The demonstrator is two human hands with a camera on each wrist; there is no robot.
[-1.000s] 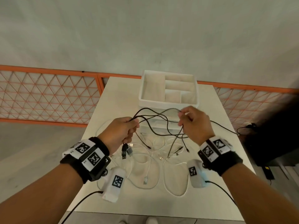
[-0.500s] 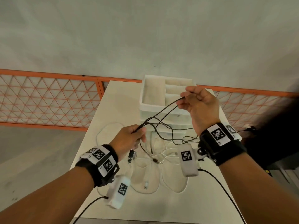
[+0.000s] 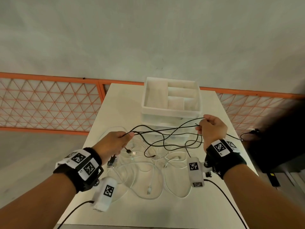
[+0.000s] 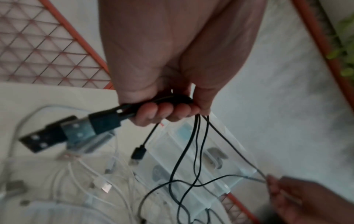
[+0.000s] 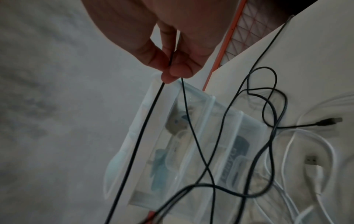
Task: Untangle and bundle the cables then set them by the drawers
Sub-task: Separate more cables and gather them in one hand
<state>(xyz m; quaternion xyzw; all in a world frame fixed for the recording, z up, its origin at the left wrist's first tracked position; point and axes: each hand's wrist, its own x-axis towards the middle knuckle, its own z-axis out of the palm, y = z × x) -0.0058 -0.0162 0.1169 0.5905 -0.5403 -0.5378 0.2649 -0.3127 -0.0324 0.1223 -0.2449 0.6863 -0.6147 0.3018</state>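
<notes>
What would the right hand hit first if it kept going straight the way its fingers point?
Probably the white drawer unit: the right hand, pinching black cables, points left and forward toward its front rim. Depth is unclear; it might pass in front.

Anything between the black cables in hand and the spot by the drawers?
Nothing solid. Both the left hand and right hand already grip the black cables, held above the table in front of the drawers. Loose white cables lie on the table beneath them; whether they are still tangled together is unclear.
</notes>
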